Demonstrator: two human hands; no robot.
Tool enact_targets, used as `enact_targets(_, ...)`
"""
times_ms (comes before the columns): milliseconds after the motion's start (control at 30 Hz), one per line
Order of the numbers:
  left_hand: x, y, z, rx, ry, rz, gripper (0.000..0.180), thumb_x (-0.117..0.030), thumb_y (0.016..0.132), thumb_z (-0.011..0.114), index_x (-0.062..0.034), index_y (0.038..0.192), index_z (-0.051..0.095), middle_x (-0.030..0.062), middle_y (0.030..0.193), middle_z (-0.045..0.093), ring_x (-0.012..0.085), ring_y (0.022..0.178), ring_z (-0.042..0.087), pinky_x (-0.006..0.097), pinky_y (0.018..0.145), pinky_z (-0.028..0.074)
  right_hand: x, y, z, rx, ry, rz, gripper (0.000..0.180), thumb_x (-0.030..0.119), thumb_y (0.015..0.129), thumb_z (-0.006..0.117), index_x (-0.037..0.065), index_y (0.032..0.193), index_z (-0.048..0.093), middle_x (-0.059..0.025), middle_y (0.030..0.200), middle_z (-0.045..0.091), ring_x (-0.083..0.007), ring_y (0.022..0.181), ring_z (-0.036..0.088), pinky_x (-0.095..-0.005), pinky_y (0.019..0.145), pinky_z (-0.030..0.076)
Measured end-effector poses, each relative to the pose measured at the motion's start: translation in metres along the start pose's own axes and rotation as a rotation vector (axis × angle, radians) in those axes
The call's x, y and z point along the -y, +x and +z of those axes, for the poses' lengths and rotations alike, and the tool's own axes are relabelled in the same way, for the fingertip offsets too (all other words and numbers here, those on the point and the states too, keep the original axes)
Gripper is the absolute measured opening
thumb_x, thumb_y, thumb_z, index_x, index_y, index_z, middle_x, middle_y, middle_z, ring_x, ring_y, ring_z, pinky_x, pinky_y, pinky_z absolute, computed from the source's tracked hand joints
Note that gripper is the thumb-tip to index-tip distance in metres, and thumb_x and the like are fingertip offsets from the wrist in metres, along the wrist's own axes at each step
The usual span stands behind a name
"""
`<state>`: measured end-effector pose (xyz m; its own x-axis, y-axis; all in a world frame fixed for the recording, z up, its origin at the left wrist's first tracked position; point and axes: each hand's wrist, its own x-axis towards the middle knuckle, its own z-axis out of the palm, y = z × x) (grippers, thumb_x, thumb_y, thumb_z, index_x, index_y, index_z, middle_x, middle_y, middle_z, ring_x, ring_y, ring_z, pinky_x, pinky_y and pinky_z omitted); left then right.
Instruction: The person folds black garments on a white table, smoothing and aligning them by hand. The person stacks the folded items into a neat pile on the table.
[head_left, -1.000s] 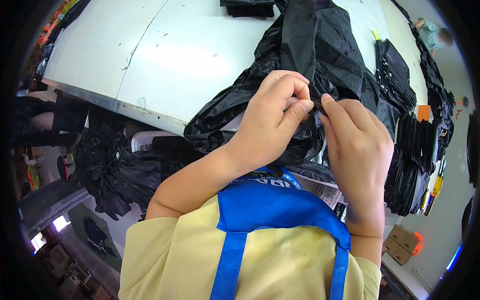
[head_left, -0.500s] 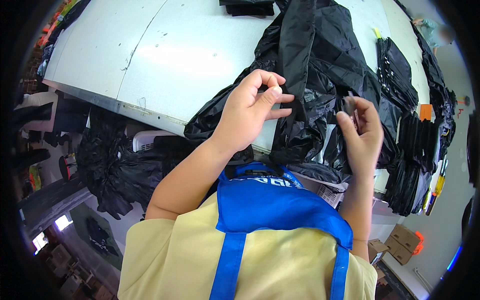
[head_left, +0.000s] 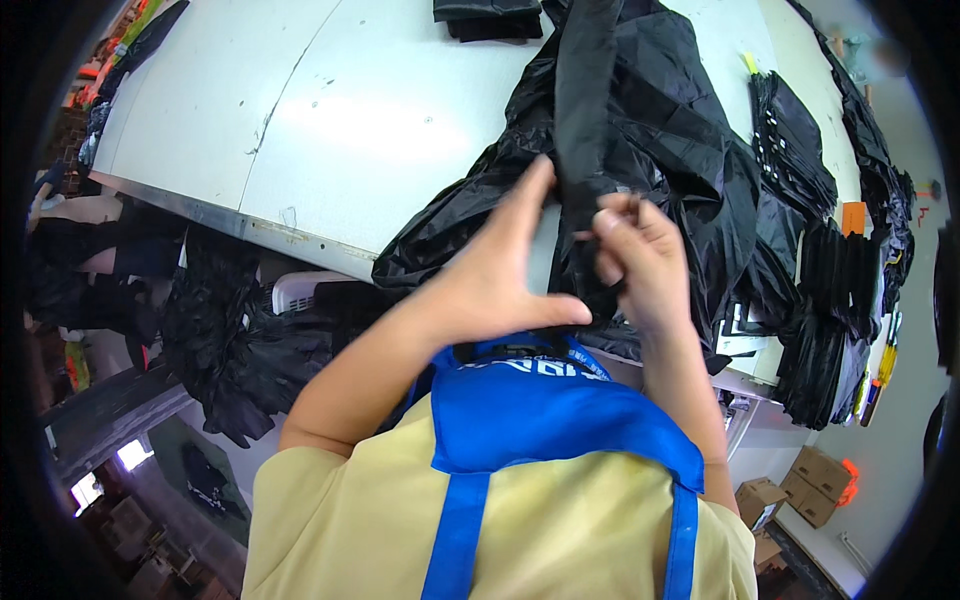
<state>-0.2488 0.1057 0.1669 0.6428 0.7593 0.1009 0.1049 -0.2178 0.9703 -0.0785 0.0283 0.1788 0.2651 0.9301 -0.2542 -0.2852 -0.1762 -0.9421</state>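
Observation:
A shiny black garment [head_left: 680,110] lies spread over the near part of the white table, with a long flat band [head_left: 584,90] running down its middle. My left hand [head_left: 500,270], blurred by motion, is open beside the band's left edge, its thumb spread away from the straight fingers. Over the lower end of the band, on its right side, my right hand [head_left: 648,255] is closed with the fingers curled in. A small dark bit shows at those fingertips, but what they hold is too small and blurred to name.
Folded black cloth [head_left: 488,18] lies at the far side of the white table [head_left: 330,120]. Stacked black pieces [head_left: 795,145] sit to the right, near an orange block [head_left: 853,217]. Black fabric [head_left: 240,340] hangs below the table's left edge, by a white basket [head_left: 295,290]. Cardboard boxes [head_left: 812,480] stand lower right.
My right hand has moved left, from the garment's right part to the band. My left hand has gone from bent fingers to straight ones with the thumb spread. The garment's folds have shifted.

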Motion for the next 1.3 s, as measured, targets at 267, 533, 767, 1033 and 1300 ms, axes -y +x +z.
enact_targets(267,0.036,0.012,-0.115,-0.395,-0.832,-0.098,0.025,-0.006,0.09,0.051,-0.0001,0.114,0.055,0.0121,0.105,0.065,0.0221,0.094,0.064,0.037,0.086,0.052,-0.016,0.038,-0.123,-0.595,-0.662,-0.273,0.031,0.021,0.088,0.062,0.0,0.112,0.062,-0.0077,0.098,0.066,-0.0139,0.077,0.06,-0.0264,0.07,0.049)
enact_targets(533,0.1,0.038,-0.275,-0.991,-0.464,-0.142,0.053,-0.002,0.093,0.047,-0.0157,0.138,0.023,0.0178,0.134,0.042,0.0248,0.111,0.05,0.044,0.091,0.045,-0.046,0.105,-0.241,-0.719,-1.334,-0.419,0.071,0.037,0.071,0.076,0.002,0.127,0.05,-0.018,0.133,0.047,-0.0313,0.103,0.059,-0.038,0.09,0.047)
enact_targets(767,0.07,0.063,-0.081,-0.207,0.51,0.163,0.059,-0.012,0.074,0.07,-0.0098,0.129,0.051,0.0146,0.123,0.054,0.0269,0.116,0.051,0.037,0.097,0.042,-0.038,0.148,-0.216,-0.499,-1.692,-0.03,0.038,0.022,0.081,0.062,0.017,0.118,0.055,-0.0152,0.112,0.06,-0.0347,0.095,0.063,-0.0432,0.077,0.052)
enact_targets(1033,0.042,0.076,0.037,0.176,-1.146,-0.491,0.068,-0.044,0.084,0.065,-0.0029,0.133,0.043,0.0156,0.131,0.05,0.0266,0.121,0.048,0.043,0.102,0.039,0.09,0.035,-0.089,-0.179,-1.094,-0.508,0.01,0.004,0.078,0.062,0.001,0.087,0.061,-0.0102,0.076,0.061,-0.0143,0.063,0.054,-0.0268,0.061,0.045)
enact_targets(1300,0.049,0.049,-0.034,-0.26,-1.303,-0.263,0.038,-0.005,0.087,0.051,-0.0012,0.124,0.047,0.0086,0.117,0.058,0.0188,0.105,0.057,0.034,0.093,0.044,0.072,-0.01,-0.004,0.61,-1.16,0.01,0.019,0.005,0.067,0.065,0.005,0.086,0.063,-0.0117,0.08,0.064,-0.0267,0.074,0.064,-0.0339,0.065,0.051)
